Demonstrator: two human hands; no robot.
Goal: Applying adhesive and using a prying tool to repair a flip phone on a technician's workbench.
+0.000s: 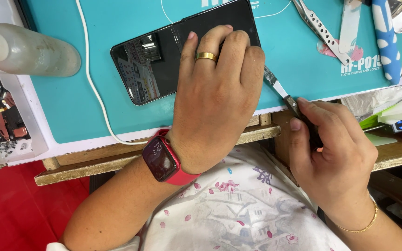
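A black rectangular smartphone with a glossy glass face [164, 58] is laid flat and slightly askew on a turquoise rubber work mat [70, 102], in the middle of the mat and nearer its far edge than its near one. The left hand [215, 97] is pressed palm-down over the phone's right half, fingers curled and spread across the glass, so that the device is pinned against the mat; a gold ring [205, 56] is worn on one finger and a red wristwatch with a dark square screen [161, 158] on the wrist. The right hand [333, 153] is closed in a pinch around the dark handle of a thin flat metal prying blade [278, 88], whose tip is directed at the phone's right side, beneath the left hand; whether the tip touches the phone cannot be told. A thin gold bracelet [361, 227] is seen on the right wrist.

A white cable [91, 79] is run across the mat's left part and over its near edge. By the mat's left edge a frosted plastic bottle [29, 51] is laid on its side, and below it a white tray of small phone parts [3, 118] is set. Near the mat's far right corner, perforated metal tweezers [319, 30] and a blue-and-white patterned tool [385, 37] are placed. The mat is carried by a worn wooden bench edge [117, 162].
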